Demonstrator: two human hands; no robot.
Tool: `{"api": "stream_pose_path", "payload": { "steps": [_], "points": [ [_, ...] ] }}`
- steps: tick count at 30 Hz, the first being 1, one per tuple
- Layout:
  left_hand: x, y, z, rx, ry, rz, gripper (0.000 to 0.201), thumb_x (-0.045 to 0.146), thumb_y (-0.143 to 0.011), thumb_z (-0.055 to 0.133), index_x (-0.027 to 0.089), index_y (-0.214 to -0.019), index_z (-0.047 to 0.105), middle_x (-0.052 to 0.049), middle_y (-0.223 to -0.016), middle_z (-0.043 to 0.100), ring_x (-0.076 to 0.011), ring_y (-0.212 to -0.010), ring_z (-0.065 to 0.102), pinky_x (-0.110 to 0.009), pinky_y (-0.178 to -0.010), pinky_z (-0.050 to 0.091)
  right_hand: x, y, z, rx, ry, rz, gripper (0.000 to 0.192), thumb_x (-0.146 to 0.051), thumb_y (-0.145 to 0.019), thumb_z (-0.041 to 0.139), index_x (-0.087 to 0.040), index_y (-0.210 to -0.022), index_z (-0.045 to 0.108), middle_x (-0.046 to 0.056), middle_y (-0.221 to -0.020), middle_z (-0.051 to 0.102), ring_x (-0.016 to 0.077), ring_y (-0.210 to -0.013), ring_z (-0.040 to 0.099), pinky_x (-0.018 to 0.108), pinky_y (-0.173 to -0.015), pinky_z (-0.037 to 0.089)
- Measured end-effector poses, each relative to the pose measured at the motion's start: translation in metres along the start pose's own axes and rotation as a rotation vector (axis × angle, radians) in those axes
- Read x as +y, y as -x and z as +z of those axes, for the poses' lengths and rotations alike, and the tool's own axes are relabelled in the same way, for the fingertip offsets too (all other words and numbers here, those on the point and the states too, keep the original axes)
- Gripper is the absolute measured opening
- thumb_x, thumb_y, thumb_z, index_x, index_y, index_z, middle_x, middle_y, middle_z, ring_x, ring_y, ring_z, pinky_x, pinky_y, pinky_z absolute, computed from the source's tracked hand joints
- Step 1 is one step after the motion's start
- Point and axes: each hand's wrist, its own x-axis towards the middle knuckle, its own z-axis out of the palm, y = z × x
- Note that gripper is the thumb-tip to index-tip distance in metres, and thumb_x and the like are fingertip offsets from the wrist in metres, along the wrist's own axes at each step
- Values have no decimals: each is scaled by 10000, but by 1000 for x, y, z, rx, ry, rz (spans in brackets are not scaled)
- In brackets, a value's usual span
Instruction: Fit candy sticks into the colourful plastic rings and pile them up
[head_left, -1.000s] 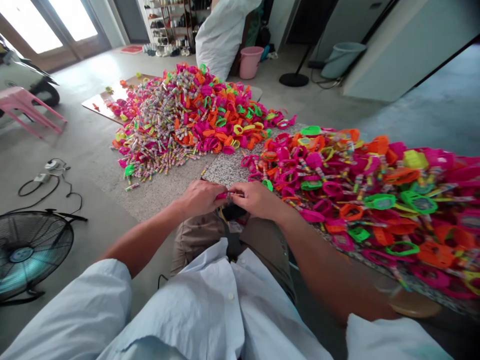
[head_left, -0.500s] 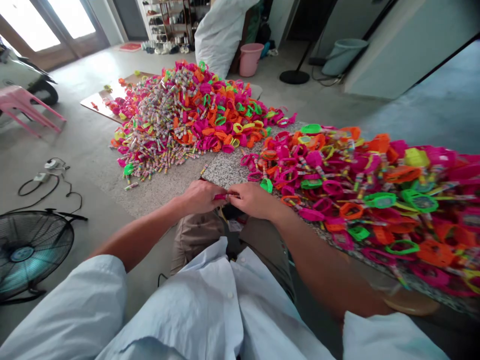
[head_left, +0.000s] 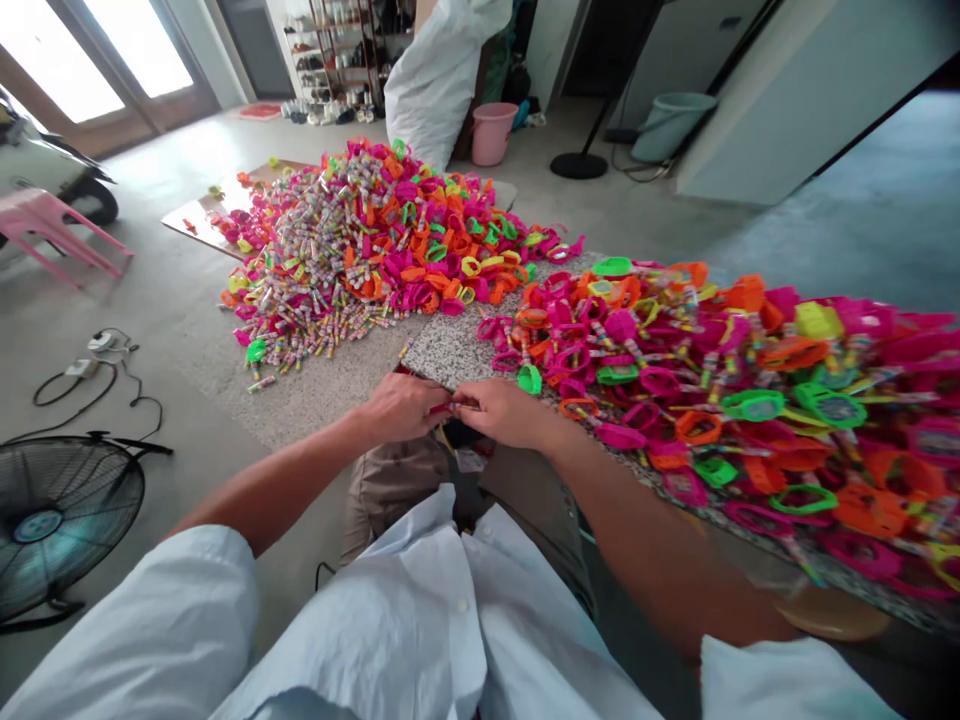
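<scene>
- Two hands are seen at the near edge of a speckled stone table; the left hand and right hand are brought together, fingertips almost touching.
- One small pink piece is pinched between the fingertips of both hands, just over the table's near corner and above the lap; its exact shape is too small and blurred to be made out.
- The fingers of each hand are curled and pressed onto that piece, not spread.
- Two heaps of bright plastic rings are counted: one heap on the table to the right of the hands, one heap on the floor farther off and to the left. The pieces in each are far too many to be counted; pink, orange, green and yellow are noted.
- Small striped tubes are mixed into the near left side of the floor heap.
- One fan is seen at the near left, cut off by the frame edge.
- One pink stool is noted at the far left, partly cut off.
- One pink bucket and one pale bucket are set far back; one white sack is cut off at the top.
- The table heap is cut off at the right edge.
</scene>
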Motion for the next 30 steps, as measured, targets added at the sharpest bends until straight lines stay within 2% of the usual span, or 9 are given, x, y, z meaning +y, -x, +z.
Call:
{"api": "stream_pose_path", "payload": {
  "steps": [7, 10, 13, 16, 17, 19, 22, 27, 30],
  "points": [
    [-7, 2, 14, -13, -99, 161, 374, 407, -1092, 450, 187, -944, 715, -77, -869, 729, -171, -727, 663, -339, -595, 303, -1, 3, 9, -44, -34, 25, 161, -237, -957, 619, -173, -835, 704, 50, -827, 726, 164, -763, 618, 283, -662, 314],
    [-9, 3, 24, -35, -72, 155, 377, 416, -1105, 436, 194, -959, 704, -68, -878, 730, -173, -735, 674, -324, -605, 355, 4, 1, 15, -68, -26, 39, 180, -239, -967, 601, -164, -837, 700, 51, -821, 721, 158, -756, 612, 273, -665, 316],
    [-18, -4, 30, 52, 19, 3, 398, 556, -1063, 552, 207, -1199, 687, -78, -1065, 751, -207, -928, 721, -307, -723, 475, 14, -5, 5, -12, 68, 87, 230, -272, -1012, 562, -155, -922, 738, 76, -884, 740, 169, -807, 627, 271, -691, 322],
    [-40, -25, 27, 259, 163, -179, 731, 655, -925, 731, 215, -1479, 550, -114, -1346, 691, -238, -1093, 701, -339, -905, 536, 34, -13, -30, 176, 210, 248, 307, -305, -1056, 502, -163, -1078, 774, 98, -950, 760, 189, -826, 639, 284, -697, 320],
    [-50, -34, 24, 331, 225, -236, 720, 618, -932, 741, 221, -1498, 540, -111, -1379, 679, -220, -1072, 698, -337, -926, 539, 42, -15, -46, 260, 260, 320, 325, -307, -1062, 488, -168, -1113, 777, 102, -962, 764, 195, -822, 640, 290, -695, 318],
    [-74, -53, 21, 458, 352, -376, 471, 478, -998, 690, 200, -1374, 637, -92, -1309, 712, -164, -945, 693, -302, -900, 543, 58, -20, -75, 410, 349, 425, 334, -307, -1059, 485, -161, -1081, 784, 114, -973, 764, 206, -832, 641, 298, -705, 325],
    [-111, -73, 24, 428, 415, -593, 282, 327, -1027, 620, 181, -1253, 704, -60, -1158, 764, -149, -926, 702, -259, -865, 538, 76, -23, -96, 442, 374, 453, 318, -271, -1038, 497, -137, -946, 770, 113, -917, 748, 199, -810, 629, 297, -714, 339],
    [-151, -72, 39, 409, 310, -739, 312, 266, -959, 685, 152, -1244, 739, -113, -1174, 760, -246, -1040, 699, -338, -931, 515, 87, -23, -64, 384, 254, 361, 284, -285, -1030, 521, -155, -965, 765, 79, -869, 737, 187, -780, 630, 277, -722, 366],
    [-160, -67, 43, 343, 156, -737, 426, 408, -970, 699, 195, -1338, 712, -132, -1339, 698, -285, -1156, 674, -342, -937, 502, 84, -31, -33, 316, 183, 349, 251, -247, -1012, 546, -144, -1023, 775, 98, -968, 767, 200, -871, 665, 268, -775, 391]
  ]
}}
